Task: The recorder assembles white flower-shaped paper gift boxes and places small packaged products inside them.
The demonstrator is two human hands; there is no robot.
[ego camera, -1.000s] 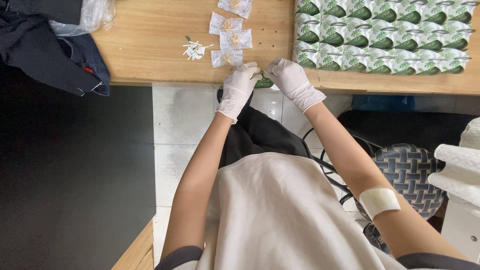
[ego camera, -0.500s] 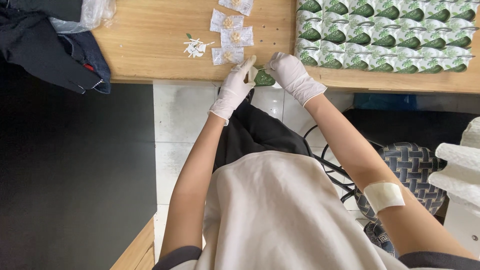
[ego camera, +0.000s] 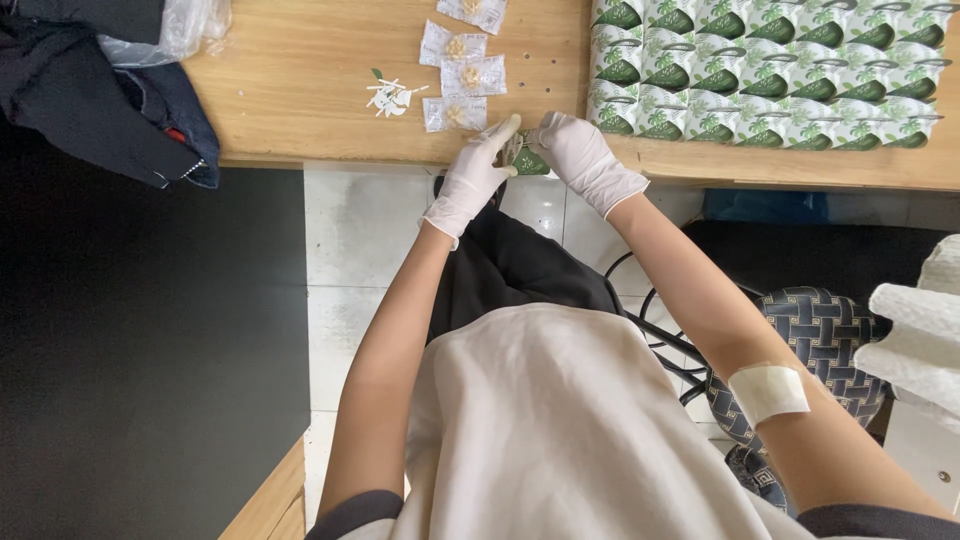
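Comparing with the view half a second before, I saw little change: both hands had stayed at the near edge of the table (ego camera: 300,110), and the green packet (ego camera: 528,162) between them was still there, half hidden. My left hand (ego camera: 478,172), gloved white, had its fingers closed together with the tips touching the packet's left end. My right hand (ego camera: 580,158), also gloved, was curled over the packet's right side and pinched it. The packet sat just over the table's front edge, right at the lip.

Just beyond the left hand lay clear sachets (ego camera: 462,72) in a loose column, with white scraps (ego camera: 392,96) near them to the left. Rows of green packs (ego camera: 770,70) filled the table to the right, their nearest corner just beside my right hand. Dark clothing (ego camera: 90,90) covered the far left corner. Bare wood lay open between the clothing and the scraps. A patterned stool (ego camera: 820,340) stood under my right forearm.
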